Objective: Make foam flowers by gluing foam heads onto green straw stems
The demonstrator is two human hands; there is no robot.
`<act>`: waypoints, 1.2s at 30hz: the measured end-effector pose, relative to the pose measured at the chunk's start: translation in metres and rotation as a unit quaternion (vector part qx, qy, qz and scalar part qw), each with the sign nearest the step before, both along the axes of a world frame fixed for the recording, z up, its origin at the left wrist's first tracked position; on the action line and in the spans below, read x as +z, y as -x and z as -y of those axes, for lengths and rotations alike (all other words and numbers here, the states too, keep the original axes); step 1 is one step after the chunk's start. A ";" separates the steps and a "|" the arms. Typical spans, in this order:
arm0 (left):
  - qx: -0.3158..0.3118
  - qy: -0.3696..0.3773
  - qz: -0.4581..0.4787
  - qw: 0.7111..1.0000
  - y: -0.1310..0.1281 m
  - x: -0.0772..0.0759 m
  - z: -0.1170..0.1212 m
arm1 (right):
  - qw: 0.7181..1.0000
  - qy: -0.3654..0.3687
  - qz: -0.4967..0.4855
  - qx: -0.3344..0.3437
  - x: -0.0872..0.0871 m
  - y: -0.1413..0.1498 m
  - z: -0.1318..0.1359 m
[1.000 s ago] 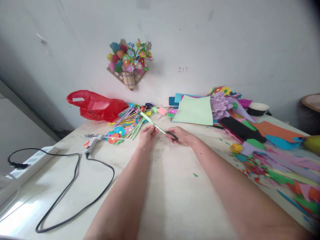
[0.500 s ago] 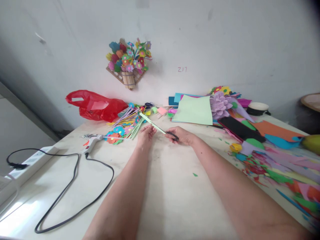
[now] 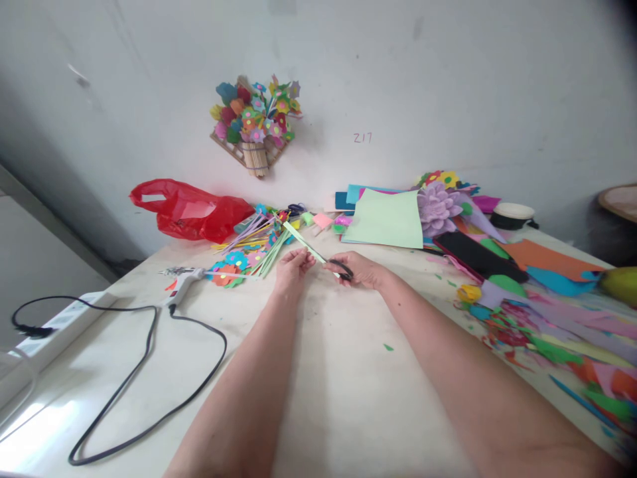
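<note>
My left hand pinches a narrow pale green strip, which slants from upper left down to my right hand. In my right hand is a pair of scissors with dark handles; the fingers are closed around them. Their blades lie along the strip and are partly hidden by it and by the fingers. Left of my left hand lies a bundle of thin green stems, beside several foam flowers. A light green sheet rests on a stack beyond my right hand.
On the left, a glue gun with a looping black cord lies near a power strip. A red plastic bag sits at the back left. Coloured scraps and a black phone-like slab cover the right side.
The strip and scissors have shifted: the strip's far end moved slightly right, and the blades now reach further along it towards my left hand. Both hands keep their hold.
</note>
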State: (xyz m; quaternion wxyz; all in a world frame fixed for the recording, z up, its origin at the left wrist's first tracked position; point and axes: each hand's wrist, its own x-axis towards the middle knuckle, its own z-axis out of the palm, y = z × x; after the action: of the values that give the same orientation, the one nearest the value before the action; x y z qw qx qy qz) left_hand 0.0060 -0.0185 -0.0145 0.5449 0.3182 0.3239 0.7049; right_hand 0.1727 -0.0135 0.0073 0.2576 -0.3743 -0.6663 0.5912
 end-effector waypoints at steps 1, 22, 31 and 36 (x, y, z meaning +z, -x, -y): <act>-0.001 -0.001 -0.001 1.000 0.000 0.000 0.000 | 1.000 0.000 -0.003 0.000 0.000 0.000 0.000; -0.013 0.002 0.006 1.000 0.002 -0.002 -0.001 | 0.998 -0.015 -0.053 0.001 -0.008 0.004 -0.005; -0.001 0.009 0.026 1.000 0.004 -0.002 -0.003 | 0.999 -0.012 -0.027 0.012 -0.003 -0.001 -0.002; 0.002 0.016 0.030 0.999 0.005 -0.002 -0.004 | 1.000 -0.014 -0.016 0.016 -0.005 -0.003 -0.004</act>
State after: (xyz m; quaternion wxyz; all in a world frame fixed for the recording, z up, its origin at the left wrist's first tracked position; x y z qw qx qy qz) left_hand 0.0007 -0.0140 -0.0161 0.5579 0.2872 0.3193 0.7101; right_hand 0.1754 -0.0095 0.0021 0.2642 -0.3506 -0.6758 0.5921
